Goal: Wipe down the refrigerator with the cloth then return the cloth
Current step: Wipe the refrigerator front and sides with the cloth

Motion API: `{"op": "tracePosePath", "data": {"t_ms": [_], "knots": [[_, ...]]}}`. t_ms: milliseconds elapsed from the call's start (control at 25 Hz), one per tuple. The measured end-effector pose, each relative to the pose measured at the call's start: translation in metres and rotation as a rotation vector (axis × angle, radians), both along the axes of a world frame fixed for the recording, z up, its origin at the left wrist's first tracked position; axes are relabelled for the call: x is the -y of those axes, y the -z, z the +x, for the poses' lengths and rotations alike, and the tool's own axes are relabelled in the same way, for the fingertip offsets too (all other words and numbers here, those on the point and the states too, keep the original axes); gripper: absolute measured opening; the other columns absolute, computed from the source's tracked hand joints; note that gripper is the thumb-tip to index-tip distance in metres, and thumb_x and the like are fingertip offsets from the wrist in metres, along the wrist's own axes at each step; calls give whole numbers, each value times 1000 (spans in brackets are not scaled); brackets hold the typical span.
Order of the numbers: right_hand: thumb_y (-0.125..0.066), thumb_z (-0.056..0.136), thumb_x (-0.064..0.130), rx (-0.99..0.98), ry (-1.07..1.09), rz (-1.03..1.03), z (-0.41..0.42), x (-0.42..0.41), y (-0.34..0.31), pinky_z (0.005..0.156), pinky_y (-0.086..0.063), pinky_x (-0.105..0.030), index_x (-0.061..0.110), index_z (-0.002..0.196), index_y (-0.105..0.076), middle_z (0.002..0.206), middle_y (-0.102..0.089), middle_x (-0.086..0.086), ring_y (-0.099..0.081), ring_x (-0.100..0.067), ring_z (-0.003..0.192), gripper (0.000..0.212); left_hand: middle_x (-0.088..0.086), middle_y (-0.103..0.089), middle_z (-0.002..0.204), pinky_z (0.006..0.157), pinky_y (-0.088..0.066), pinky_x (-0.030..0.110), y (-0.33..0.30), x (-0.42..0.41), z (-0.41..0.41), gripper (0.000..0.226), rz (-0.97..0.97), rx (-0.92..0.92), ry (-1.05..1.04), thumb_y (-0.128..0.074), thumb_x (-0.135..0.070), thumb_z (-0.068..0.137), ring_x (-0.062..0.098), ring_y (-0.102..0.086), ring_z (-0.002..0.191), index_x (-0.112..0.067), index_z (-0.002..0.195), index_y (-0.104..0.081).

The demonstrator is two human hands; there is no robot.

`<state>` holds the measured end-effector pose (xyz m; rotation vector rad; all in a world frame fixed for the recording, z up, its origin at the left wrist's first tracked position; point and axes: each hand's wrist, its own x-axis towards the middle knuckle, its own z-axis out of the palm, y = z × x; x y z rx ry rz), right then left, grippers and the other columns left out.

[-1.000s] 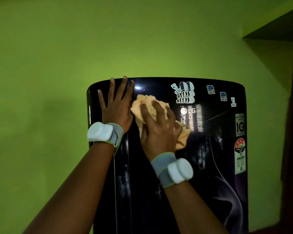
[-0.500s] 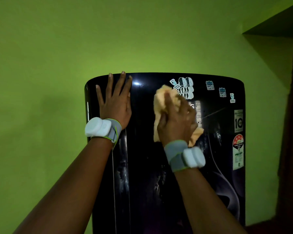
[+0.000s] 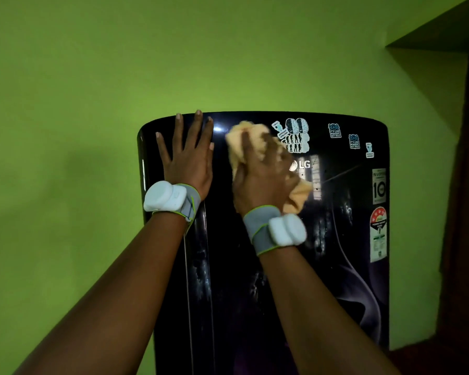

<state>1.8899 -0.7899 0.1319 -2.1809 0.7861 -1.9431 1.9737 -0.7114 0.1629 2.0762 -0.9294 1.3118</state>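
Step in hand: wiping upper door of fridge (image 3: pixel 336 266). Cloth (image 3: pixel 251 136) bunched, pressed against door just left of LG logo (image 3: pixel 303 165), near top edge. Right hand (image 3: pixel 263 174) on cloth, fingers (image 3: pixel 245 147) spread over it and curled into folds, gripping. Left hand (image 3: pixel 190 161) flat on door left of logo, near top left corner, fingers straight, holding nothing, bracing. Stickers (image 3: pixel 295 133) just above logo, partly touched by cloth. Smears visible below logo, so wiping judged incomplete. Next move likely: sweep cloth down and right of logo with steady pressure. Return place for cloth not in view.
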Motion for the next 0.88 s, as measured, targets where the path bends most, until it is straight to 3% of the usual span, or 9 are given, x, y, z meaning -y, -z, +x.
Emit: {"op": "tracePosePath", "data": {"t_ms": [120,280,440,480,600,640,760,800,880], "knots": [[-44,71,31,-104,50,-239,2,-1,30,78,-41,-47,39,124,-55,134,-51,2,-36,-28,118,54,-7,-2,159,114,6,56,0,1,-2,56,0,-3,-13,-33,-22,99,23,8,147,-26,150,-10],[-51,81,24,1,19,88,-23,40,-3,92,-37,-51,42,131,-46,145,-37,3,-32,-30,127,53,-9,-7,158,113,4,58,-2,22,-24,48,11,15,22,-26,-26,102,19,2,147,-23,149,-17],[-42,72,35,-79,52,-246,-27,51,10,77,-44,-49,36,121,-58,132,-53,-3,-49,-34,114,52,-7,-7,159,112,8,59,-3,63,-43,52,-39,-13,29,-32,-21,98,19,3,147,-23,149,-19],[-41,73,34,-95,28,-234,-37,76,13,79,-44,-49,37,123,-57,135,-51,-2,-47,-34,116,52,-4,-7,159,111,9,60,0,72,-47,51,-75,-16,2,-32,-22,99,22,3,147,-23,148,-19],[-51,82,23,-7,-36,169,-67,128,13,96,-36,-52,43,134,-42,149,-30,5,-29,-29,130,56,6,-4,159,110,9,61,6,100,-60,51,-82,-18,-48,-31,-25,100,25,3,147,-22,149,-18],[-53,82,23,-10,-25,174,-68,127,16,97,-36,-52,44,134,-41,149,-30,4,-29,-29,131,57,7,-2,159,110,8,61,6,109,-65,51,-66,-14,-56,-30,-26,100,24,3,147,-21,149,-17],[-42,77,33,-111,-20,-188,-55,99,30,85,-40,-52,38,128,-53,139,-47,-2,-44,-36,121,52,7,1,159,112,8,58,6,116,-66,53,-66,1,-77,-27,-27,100,23,4,147,-21,150,-11],[-39,76,35,-123,-43,-210,-60,112,28,86,-39,-52,38,128,-53,139,-48,-1,-43,-35,122,53,7,1,159,113,7,57,7,119,-67,52,-74,6,-93,-26,-27,100,23,3,147,-21,150,-11],[-44,80,30,-42,-94,-38,-72,146,22,91,-36,-52,40,132,-48,145,-40,0,-35,-33,129,54,6,-1,159,114,6,56,9,119,-67,52,-83,21,-120,-24,-25,100,23,3,147,-19,150,-11]]}}
